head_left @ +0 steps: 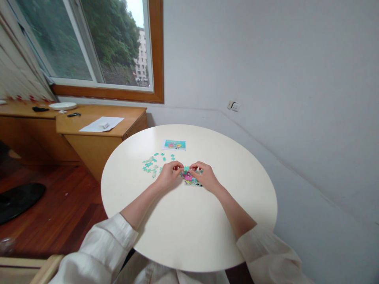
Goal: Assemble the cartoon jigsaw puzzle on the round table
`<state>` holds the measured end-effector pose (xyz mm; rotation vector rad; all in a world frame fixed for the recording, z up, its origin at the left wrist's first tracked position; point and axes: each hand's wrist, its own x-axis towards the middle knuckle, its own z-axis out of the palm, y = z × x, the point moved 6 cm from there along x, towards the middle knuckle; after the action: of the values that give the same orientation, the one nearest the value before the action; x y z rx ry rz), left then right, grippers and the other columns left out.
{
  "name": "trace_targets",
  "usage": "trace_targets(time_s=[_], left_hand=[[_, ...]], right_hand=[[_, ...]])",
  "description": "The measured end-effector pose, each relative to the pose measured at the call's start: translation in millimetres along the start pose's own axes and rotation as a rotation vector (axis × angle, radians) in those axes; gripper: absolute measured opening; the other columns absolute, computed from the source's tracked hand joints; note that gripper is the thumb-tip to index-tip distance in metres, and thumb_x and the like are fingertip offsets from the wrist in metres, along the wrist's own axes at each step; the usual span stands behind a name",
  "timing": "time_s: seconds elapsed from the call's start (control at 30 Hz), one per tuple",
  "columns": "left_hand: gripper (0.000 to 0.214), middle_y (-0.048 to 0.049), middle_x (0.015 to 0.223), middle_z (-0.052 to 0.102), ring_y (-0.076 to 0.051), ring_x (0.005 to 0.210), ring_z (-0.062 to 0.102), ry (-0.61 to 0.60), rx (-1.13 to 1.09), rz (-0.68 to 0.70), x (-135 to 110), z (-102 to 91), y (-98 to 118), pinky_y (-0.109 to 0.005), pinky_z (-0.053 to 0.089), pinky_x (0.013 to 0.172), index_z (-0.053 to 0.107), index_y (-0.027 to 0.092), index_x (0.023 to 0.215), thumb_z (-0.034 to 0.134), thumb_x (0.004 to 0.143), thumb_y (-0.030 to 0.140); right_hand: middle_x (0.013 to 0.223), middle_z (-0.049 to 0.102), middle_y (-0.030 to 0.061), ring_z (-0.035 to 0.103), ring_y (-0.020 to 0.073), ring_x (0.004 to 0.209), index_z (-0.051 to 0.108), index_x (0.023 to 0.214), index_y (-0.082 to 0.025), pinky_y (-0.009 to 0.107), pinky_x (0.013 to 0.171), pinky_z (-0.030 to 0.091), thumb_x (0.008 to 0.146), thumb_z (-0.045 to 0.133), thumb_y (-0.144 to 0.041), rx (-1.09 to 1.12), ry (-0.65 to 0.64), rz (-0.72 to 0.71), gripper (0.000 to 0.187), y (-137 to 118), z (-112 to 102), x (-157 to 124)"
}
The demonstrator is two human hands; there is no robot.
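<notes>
A partly joined jigsaw puzzle with pink, yellow and teal printing lies on the round table, partly covered by my fingers. At its far edge is a small teal jigsaw piece. My left hand pinches this piece from the left, fingers curled. From the other side, my right hand closes on it with thumb and fingers, its palm over the right part of the puzzle. Loose teal jigsaw pieces are scattered to the left of my left hand. Beyond them lies a picture card with cartoon figures.
The round white table fills the middle. Left of it stands a wooden desk bearing a paper sheet and a white plate. A window is behind the desk. A wall with a switch runs along the right.
</notes>
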<state>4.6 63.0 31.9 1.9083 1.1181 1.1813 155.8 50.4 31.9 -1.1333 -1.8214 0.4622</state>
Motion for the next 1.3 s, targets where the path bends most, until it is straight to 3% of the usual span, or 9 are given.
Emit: trace_targets(time_s=[1.3], left_hand=[[0.015, -0.0009, 0.063, 0.061, -0.011, 0.059, 0.048, -0.044, 0.047, 0.033, 0, 8.8, -11, -0.023, 0.036, 0.059, 0.063, 0.015, 0.067, 0.053, 0.075, 0.024]], right_hand=[[0.068, 0.062, 0.0013, 0.054, 0.0133, 0.065, 0.061, 0.069, -0.018, 0.026, 0.065, 0.043, 0.075, 0.054, -0.023, -0.005, -0.043, 0.01, 0.011, -2, 2, -1]])
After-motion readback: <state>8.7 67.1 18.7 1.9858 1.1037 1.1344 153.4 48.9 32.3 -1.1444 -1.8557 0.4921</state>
